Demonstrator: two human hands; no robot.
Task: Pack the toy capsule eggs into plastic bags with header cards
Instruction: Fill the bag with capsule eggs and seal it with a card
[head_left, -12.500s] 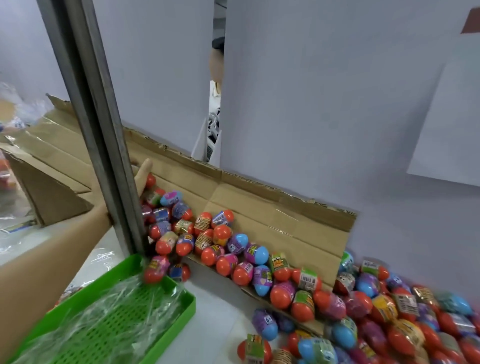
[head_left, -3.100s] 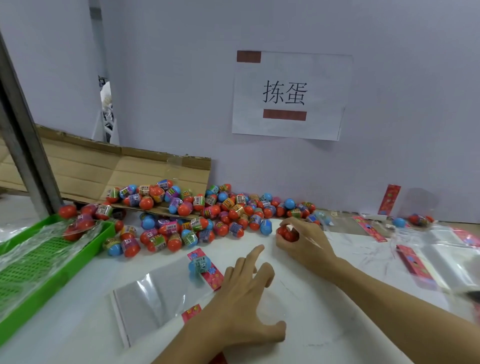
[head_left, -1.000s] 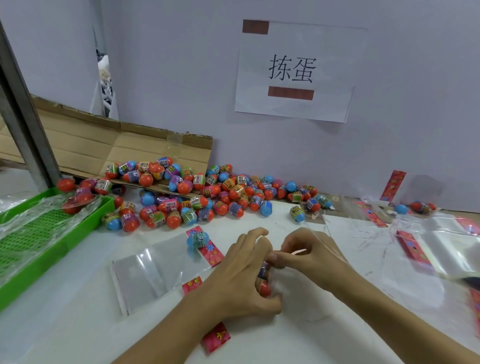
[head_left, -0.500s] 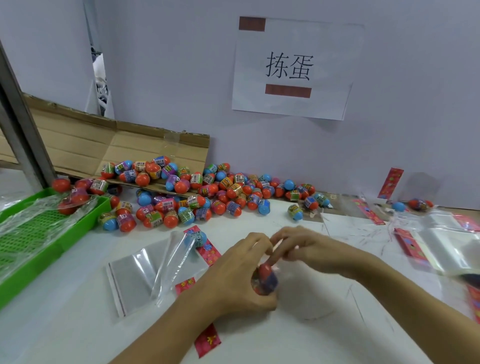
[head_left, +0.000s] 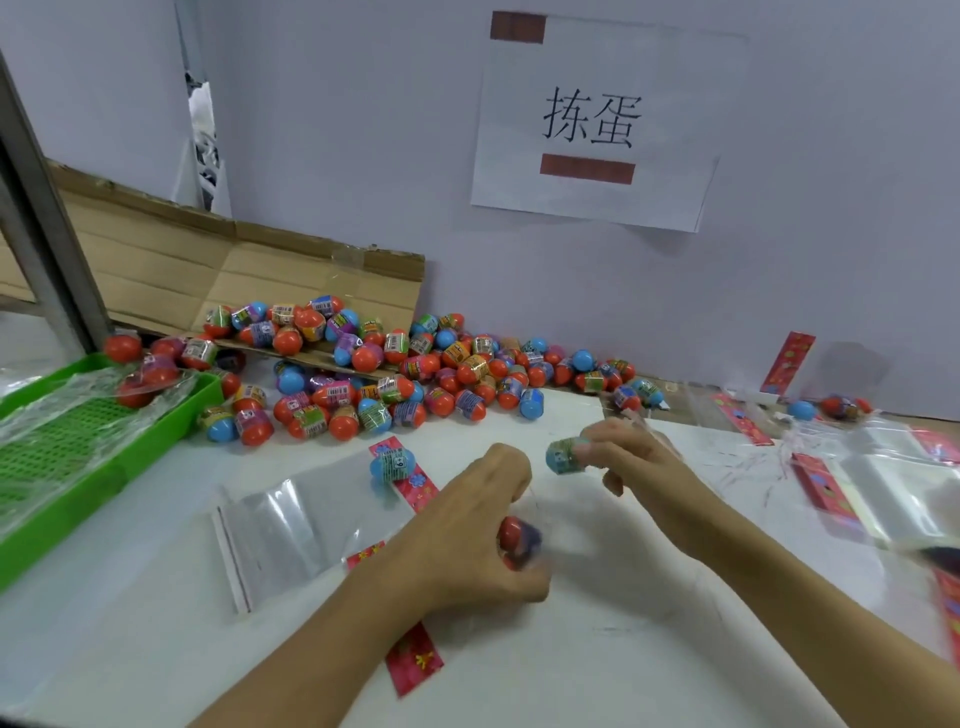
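A packing workshop bench: heaped capsule eggs (head_left: 415, 374), stacked plastic bags (head_left: 904, 493), a paper sign (head_left: 592, 124).

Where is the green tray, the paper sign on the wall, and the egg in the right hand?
green tray (head_left: 171, 439), head view, on its near rim.
paper sign (head_left: 670, 171), head view, on bare white paper.
egg in the right hand (head_left: 563, 455), head view, on its wrapped middle.

My white desk (head_left: 597, 649) carries a heap of capsule eggs (head_left: 415, 374), flat plastic bags (head_left: 291, 525), red header cards (head_left: 413, 657), a green tray (head_left: 93, 467), and flattened cardboard (head_left: 208, 270).
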